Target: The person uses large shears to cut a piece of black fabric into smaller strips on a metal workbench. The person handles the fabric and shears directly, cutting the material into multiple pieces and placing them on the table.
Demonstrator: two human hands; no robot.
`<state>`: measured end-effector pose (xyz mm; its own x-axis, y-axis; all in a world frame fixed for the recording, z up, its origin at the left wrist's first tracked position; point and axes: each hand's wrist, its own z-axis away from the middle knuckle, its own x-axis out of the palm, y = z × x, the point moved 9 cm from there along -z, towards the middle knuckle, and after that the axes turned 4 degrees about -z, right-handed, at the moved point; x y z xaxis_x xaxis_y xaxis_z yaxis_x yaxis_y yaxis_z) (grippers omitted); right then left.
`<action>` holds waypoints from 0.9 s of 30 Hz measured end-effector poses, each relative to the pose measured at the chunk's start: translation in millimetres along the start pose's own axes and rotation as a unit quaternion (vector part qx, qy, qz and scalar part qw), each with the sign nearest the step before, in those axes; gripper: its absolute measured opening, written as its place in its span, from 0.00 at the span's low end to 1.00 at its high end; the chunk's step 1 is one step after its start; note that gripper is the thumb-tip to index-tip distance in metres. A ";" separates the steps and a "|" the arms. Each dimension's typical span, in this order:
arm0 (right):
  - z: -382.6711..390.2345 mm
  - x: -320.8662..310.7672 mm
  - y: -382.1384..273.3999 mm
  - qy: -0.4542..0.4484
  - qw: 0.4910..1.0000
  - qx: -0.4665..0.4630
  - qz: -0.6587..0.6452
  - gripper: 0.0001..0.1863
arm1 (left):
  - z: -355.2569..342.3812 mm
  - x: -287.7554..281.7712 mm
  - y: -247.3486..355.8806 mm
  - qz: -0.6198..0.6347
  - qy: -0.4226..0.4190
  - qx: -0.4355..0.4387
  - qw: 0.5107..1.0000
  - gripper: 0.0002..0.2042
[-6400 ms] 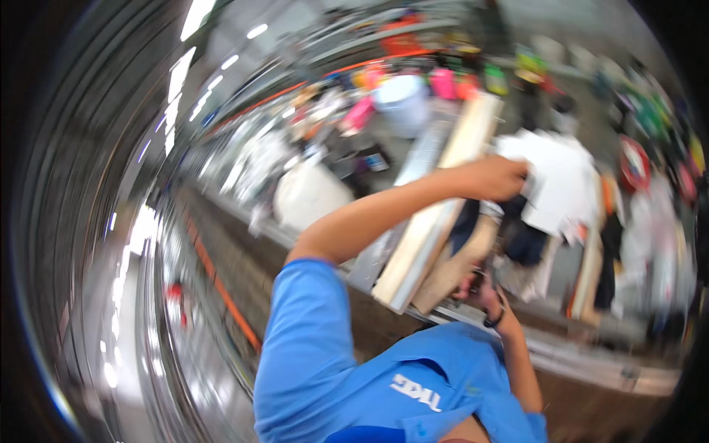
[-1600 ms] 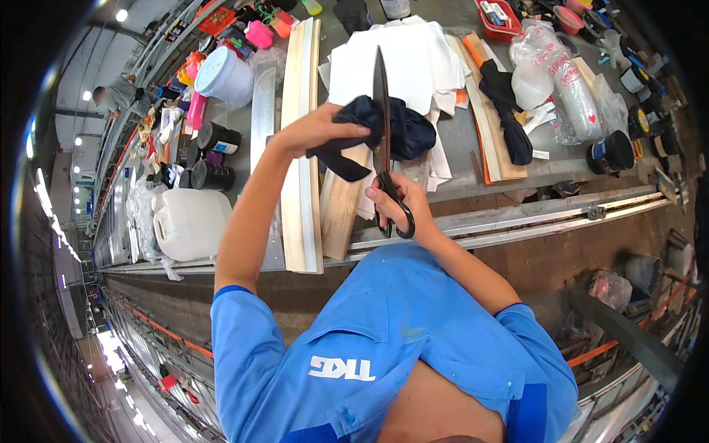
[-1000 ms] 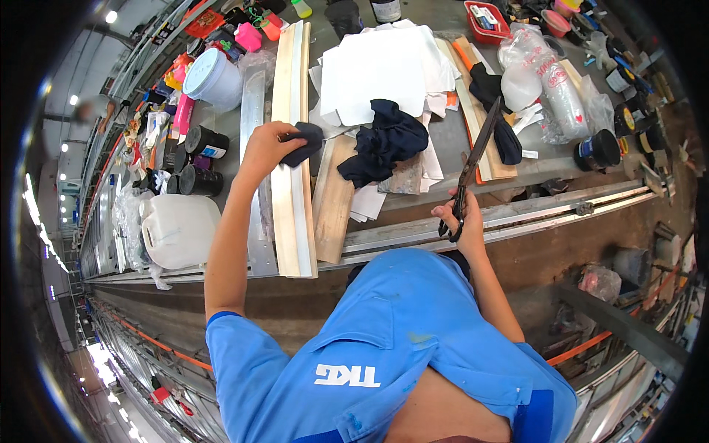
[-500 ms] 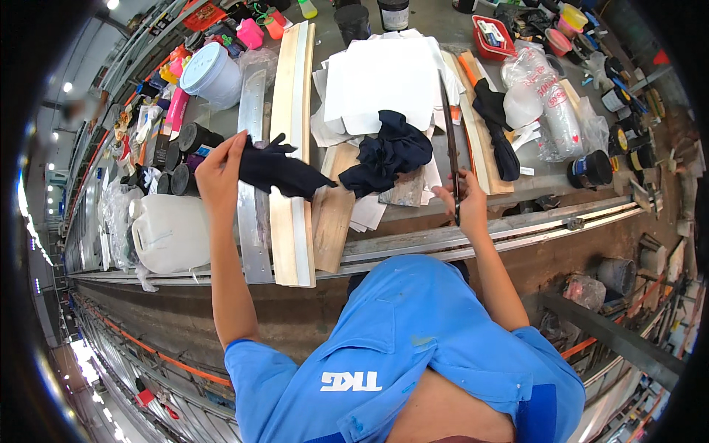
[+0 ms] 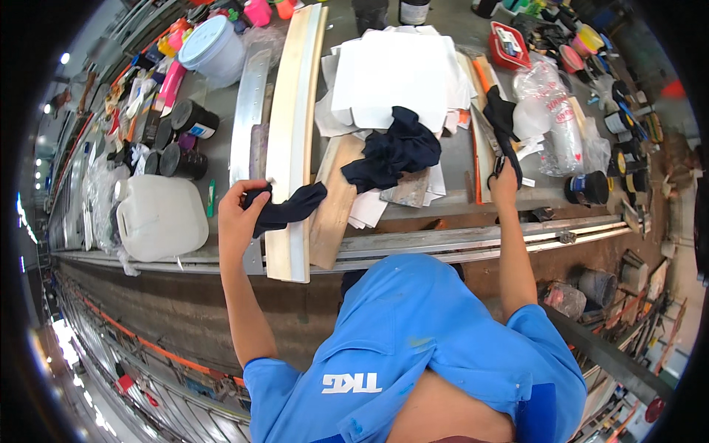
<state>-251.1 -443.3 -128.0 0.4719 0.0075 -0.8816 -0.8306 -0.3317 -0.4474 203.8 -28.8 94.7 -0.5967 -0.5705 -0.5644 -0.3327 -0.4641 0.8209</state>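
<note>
My left hand (image 5: 238, 209) pinches a strip of dark navy cloth (image 5: 294, 206), which drapes across the pale wooden boards (image 5: 288, 133). A larger crumpled navy cloth (image 5: 393, 151) lies to the right on a short board (image 5: 334, 214) and white sheets (image 5: 388, 74). My right hand (image 5: 504, 177) grips black-handled scissors (image 5: 488, 131), blades pointing up-left beside a black cloth (image 5: 500, 114) on the right-hand strips; whether the scissors rest on them I cannot tell.
A white jerrycan (image 5: 161, 218), pale bucket (image 5: 214, 52) and black jars (image 5: 193, 118) crowd the left. A red basket (image 5: 509, 46), plastic-wrapped bundle (image 5: 557, 136) and jar (image 5: 587, 190) are at right. A metal rail (image 5: 443, 244) runs along the front edge.
The navy cloth, earlier across the scissor blades, is now in two separated pieces. In the last half second my left hand lowered its strip, and my right hand moved right and up with the scissors.
</note>
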 end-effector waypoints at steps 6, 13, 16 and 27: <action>5.1 -31.8 -84.5 -0.051 0.998 -0.048 0.003 0.24 | 22.3 -34.5 -6.3 0.026 0.100 0.017 0.995 0.09; 116.1 81.5 -285.3 -0.214 0.906 -0.315 -0.187 0.07 | 23.8 -63.5 -89.5 -0.025 0.202 -0.020 0.979 0.12; 127.8 104.0 -309.4 -0.125 0.893 -0.427 -0.067 0.09 | 43.7 -65.4 -158.3 -0.220 0.208 -0.070 0.950 0.14; 105.1 48.2 -338.6 -0.211 0.868 -0.398 -0.206 0.06 | 21.1 97.6 -77.0 -0.413 0.130 0.160 0.887 0.14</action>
<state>21.8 -231.5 -34.7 0.3898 0.5706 -0.7228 -0.0691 -0.7646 -0.6408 155.8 -34.5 -21.9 0.1218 -0.2803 -0.9522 -0.7928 -0.6047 0.0766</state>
